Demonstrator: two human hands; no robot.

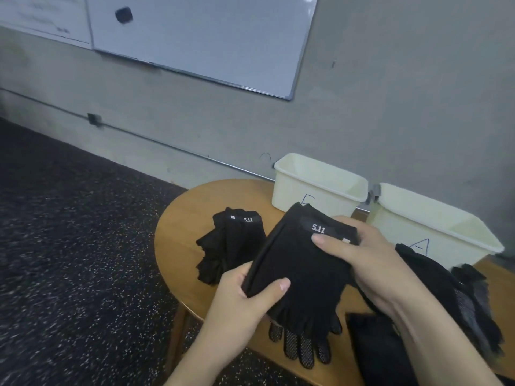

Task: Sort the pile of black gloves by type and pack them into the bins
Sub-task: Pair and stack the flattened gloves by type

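— Which way is that glove lying from the fingers?

— The held glove (299, 263) is stretching between both hands above the round table (178, 246). Its long axis is running from the cuff at about one o'clock down to the short finger stubs at about six o'clock. The right hand (362, 263) is pinching the cuff end, thumb lying across the "5.11" label. The left hand (250, 293) is gripping the left edge near the palm, thumb curling over the fabric.

— So which hand is nearer the bins?

— The right one, I'd say. The left bin (317, 188) is sitting at twelve o'clock just beyond the cuff, and the right bin (434, 227), marked with what looks like an A, is sitting at about two o'clock. The left bin's mark is being hidden by the glove. Both are looking empty as far as I can see in.

— What does the glove look like?

— Plain black knit, limp, fingerless by the look of it. It seems to be matching the sorted stack (231, 246) lying at ten o'clock on the table, which is carrying the same label.

— And the rest?

— A dotted-grip glove (303, 349) is poking out at six o'clock under the held one, and the unsorted pile (451, 291) is lying at four o'clock beside the right wrist. I'm guessing the glove goes either on that stack or in a bin; I cannot tell which.
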